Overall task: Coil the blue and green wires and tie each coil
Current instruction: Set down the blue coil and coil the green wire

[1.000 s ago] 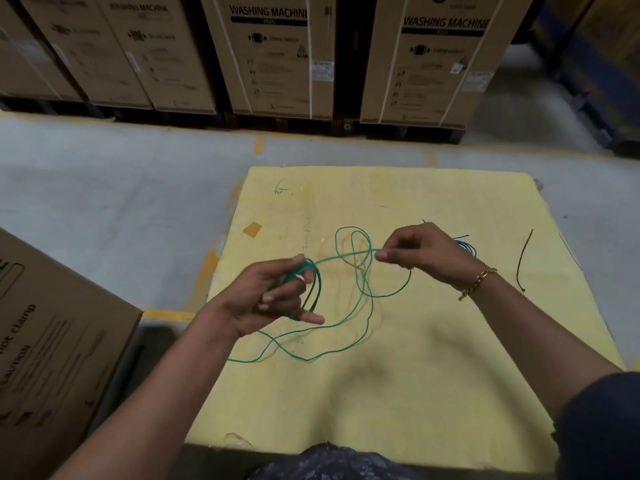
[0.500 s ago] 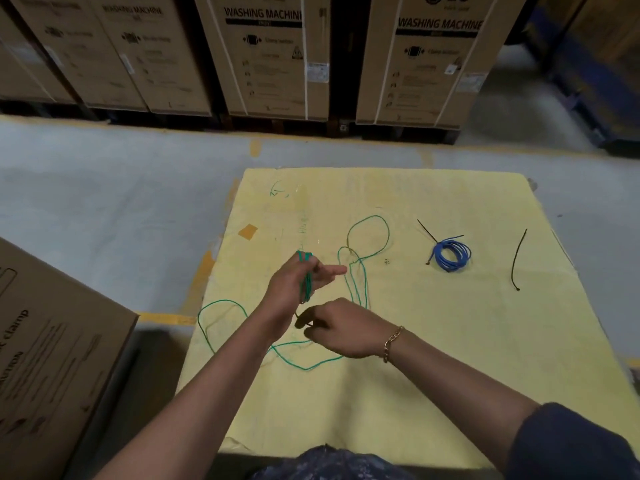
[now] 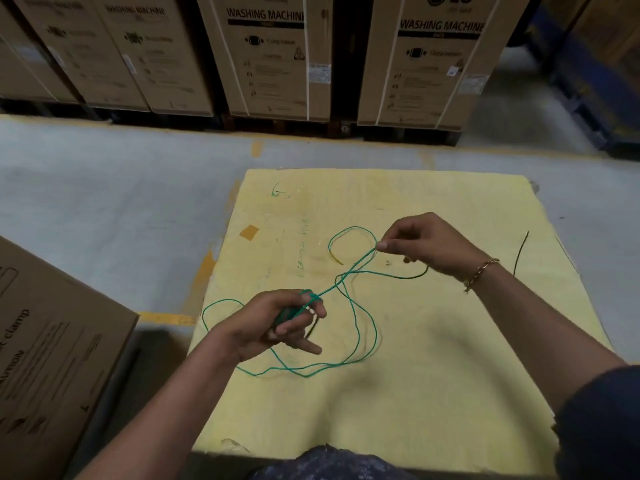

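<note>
left hand [image 3: 277,323] grips coiled green wire [image 3: 360,327]; right hand [image 3: 429,244] pinches its strand

cam 1: head-worn (wide-angle) | looks forward, down | near, over yellow mat [image 3: 450,393]

Wire [image 3: 349,271] over surface [image 3: 450,341], strung between left hand [image 3: 273,323] near-left and right hand [image 3: 433,244] far-right; cartons [image 3: 277,64] far behind.

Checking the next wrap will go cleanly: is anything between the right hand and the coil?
Nothing visible. The green wire runs straight from the right hand to the coil in the left hand; only its own slack loops lie on the sheet beneath.
</note>
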Demonstrator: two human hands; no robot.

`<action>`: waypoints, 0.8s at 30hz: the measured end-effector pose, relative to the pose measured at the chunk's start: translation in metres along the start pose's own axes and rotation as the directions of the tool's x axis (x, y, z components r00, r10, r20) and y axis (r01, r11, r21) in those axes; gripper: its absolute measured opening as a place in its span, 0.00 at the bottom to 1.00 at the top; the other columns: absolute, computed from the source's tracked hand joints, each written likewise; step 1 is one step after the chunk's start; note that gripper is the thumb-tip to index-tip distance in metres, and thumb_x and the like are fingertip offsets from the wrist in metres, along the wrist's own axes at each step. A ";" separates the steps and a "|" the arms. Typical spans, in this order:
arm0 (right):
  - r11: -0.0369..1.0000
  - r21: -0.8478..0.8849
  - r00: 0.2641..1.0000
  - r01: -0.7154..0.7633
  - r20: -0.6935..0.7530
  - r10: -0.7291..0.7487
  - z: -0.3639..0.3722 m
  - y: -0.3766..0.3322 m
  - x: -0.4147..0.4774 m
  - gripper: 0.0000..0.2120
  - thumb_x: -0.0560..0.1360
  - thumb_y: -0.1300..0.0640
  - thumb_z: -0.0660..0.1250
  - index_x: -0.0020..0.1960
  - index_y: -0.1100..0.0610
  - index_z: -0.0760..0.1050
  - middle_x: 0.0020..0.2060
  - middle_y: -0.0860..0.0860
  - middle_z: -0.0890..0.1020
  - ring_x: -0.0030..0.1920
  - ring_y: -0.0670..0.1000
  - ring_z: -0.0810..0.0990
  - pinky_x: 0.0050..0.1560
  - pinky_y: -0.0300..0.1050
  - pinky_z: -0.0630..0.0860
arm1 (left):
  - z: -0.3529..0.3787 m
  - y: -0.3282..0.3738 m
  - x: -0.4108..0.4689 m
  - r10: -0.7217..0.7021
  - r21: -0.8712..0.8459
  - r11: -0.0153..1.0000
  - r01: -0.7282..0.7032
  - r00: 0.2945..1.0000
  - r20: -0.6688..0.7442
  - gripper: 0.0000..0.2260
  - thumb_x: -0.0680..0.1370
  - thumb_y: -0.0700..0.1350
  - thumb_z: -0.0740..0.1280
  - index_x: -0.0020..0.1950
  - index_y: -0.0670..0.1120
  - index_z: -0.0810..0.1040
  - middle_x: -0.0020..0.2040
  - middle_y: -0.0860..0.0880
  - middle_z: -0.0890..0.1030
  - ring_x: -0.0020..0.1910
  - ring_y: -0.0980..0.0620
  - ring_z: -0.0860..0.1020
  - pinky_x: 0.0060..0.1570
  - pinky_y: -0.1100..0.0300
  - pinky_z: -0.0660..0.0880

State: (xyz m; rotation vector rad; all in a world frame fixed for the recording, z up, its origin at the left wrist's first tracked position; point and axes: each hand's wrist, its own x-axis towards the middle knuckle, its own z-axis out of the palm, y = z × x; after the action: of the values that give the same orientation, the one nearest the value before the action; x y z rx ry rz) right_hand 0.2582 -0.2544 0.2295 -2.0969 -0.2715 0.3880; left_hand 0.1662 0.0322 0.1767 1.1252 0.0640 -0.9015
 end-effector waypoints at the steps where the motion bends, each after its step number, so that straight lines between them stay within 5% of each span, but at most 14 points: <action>1: 1.000 0.017 0.999 -0.012 -0.048 0.013 0.009 0.006 0.002 0.09 0.73 0.51 0.76 0.41 0.57 0.83 0.28 0.47 0.76 0.29 0.44 0.71 0.32 0.40 0.74 | 0.003 0.004 -0.001 0.030 -0.123 0.992 -0.018 0.995 0.097 0.12 0.82 0.43 0.56 0.49 0.39 0.76 0.23 0.50 0.60 0.20 0.54 0.55 0.64 0.30 0.71; 3: 0.998 0.044 0.986 -0.054 -0.155 0.061 0.036 0.022 0.004 0.13 0.74 0.49 0.75 0.39 0.58 0.82 0.24 0.42 0.72 0.25 0.42 0.67 0.28 0.36 0.68 | 0.010 0.013 0.002 0.129 -0.349 0.935 -0.060 0.975 0.179 0.12 0.83 0.43 0.54 0.48 0.41 0.74 0.23 0.50 0.59 0.20 0.54 0.55 0.67 0.29 0.67; 6: 0.995 0.024 0.983 -0.099 -0.153 0.102 0.086 0.039 -0.005 0.16 0.78 0.47 0.69 0.40 0.58 0.83 0.21 0.40 0.73 0.23 0.40 0.68 0.28 0.33 0.62 | 0.020 0.023 0.013 0.284 -0.520 0.823 -0.229 0.958 0.028 0.10 0.83 0.43 0.54 0.46 0.44 0.73 0.26 0.49 0.69 0.22 0.53 0.66 0.70 0.27 0.61; 9: 0.987 -0.132 0.995 -0.087 0.034 0.093 0.128 0.039 -0.020 0.20 0.81 0.43 0.61 0.42 0.53 0.84 0.27 0.47 0.77 0.25 0.40 0.71 0.34 0.41 0.66 | 0.024 0.028 0.029 0.330 -0.473 0.804 -0.361 0.932 -0.151 0.09 0.82 0.44 0.56 0.46 0.46 0.73 0.44 0.43 0.86 0.50 0.41 0.85 0.72 0.28 0.58; 12: 0.961 -0.272 0.973 -0.045 0.205 0.104 0.147 0.025 -0.029 0.18 0.82 0.44 0.59 0.47 0.51 0.83 0.30 0.47 0.77 0.33 0.46 0.74 0.37 0.45 0.68 | 0.022 0.023 0.039 0.314 -0.275 0.883 -0.380 0.914 -0.255 0.08 0.83 0.46 0.56 0.46 0.48 0.72 0.61 0.39 0.84 0.66 0.41 0.79 0.69 0.36 0.63; 15: 0.935 -0.353 0.948 0.038 0.308 0.078 0.135 0.010 -0.028 0.13 0.81 0.49 0.60 0.57 0.52 0.82 0.44 0.52 0.84 0.42 0.51 0.77 0.44 0.46 0.72 | 0.021 0.014 0.044 0.303 0.084 0.953 -0.292 0.889 -0.344 0.07 0.84 0.43 0.54 0.49 0.48 0.70 0.58 0.44 0.86 0.63 0.50 0.81 0.66 0.45 0.64; 17: 0.916 -0.393 0.941 0.083 0.335 0.059 0.117 0.001 -0.024 0.12 0.79 0.52 0.63 0.57 0.51 0.82 0.52 0.50 0.84 0.45 0.51 0.78 0.44 0.46 0.72 | 0.020 0.007 0.044 0.332 0.366 0.909 -0.198 0.875 -0.353 0.06 0.83 0.43 0.56 0.50 0.46 0.71 0.51 0.54 0.87 0.57 0.58 0.82 0.62 0.52 0.69; 21: 0.883 -0.456 0.932 0.108 0.355 0.069 0.083 -0.016 -0.016 0.07 0.76 0.52 0.68 0.44 0.55 0.80 0.35 0.50 0.79 0.37 0.49 0.73 0.38 0.46 0.66 | 0.015 -0.008 0.044 0.408 0.790 0.608 -0.082 0.886 -0.222 0.09 0.79 0.53 0.54 0.49 0.53 0.72 0.44 0.51 0.84 0.48 0.48 0.81 0.55 0.45 0.74; 24: 0.875 -0.472 0.925 0.106 0.369 0.087 0.051 -0.025 -0.012 0.05 0.76 0.50 0.70 0.43 0.49 0.80 0.31 0.44 0.76 0.34 0.42 0.72 0.38 0.43 0.68 | 0.005 -0.014 0.040 0.322 0.773 0.633 -0.043 0.922 -0.213 0.13 0.78 0.54 0.54 0.53 0.51 0.75 0.40 0.49 0.86 0.47 0.48 0.83 0.57 0.43 0.74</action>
State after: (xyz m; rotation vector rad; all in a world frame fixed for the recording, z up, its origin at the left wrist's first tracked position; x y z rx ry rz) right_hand 0.2266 -0.2055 0.2270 -2.4976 -0.6686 0.7932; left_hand 0.1818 0.0030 0.1495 2.0451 -0.1760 -0.5221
